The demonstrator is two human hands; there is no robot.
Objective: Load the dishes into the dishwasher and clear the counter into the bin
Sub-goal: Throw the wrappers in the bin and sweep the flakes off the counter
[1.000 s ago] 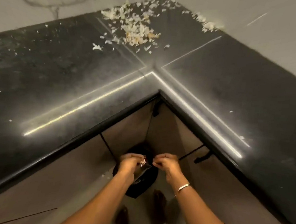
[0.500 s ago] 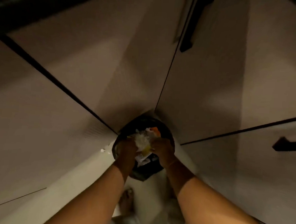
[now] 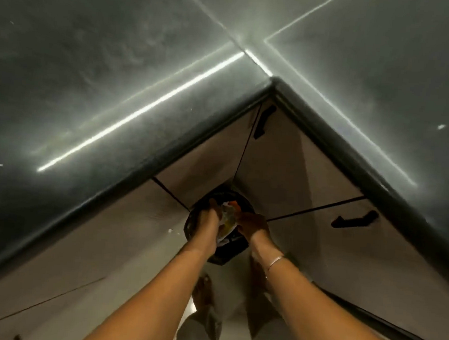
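- Left hand [image 3: 208, 220] and right hand [image 3: 253, 224] both curl round the scraps [image 3: 228, 218].
- I hold them low over the bin [image 3: 227, 259] so none spill out.

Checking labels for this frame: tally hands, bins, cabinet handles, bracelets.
Bare hands: 2 (left hand, right hand)
Round black bin: 1
Black bar cabinet handles: 2
Thin silver bracelet: 1
Total: 6

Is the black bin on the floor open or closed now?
Open. The bin shows no lid; the left hand and right hand are over its mouth with pale scraps.
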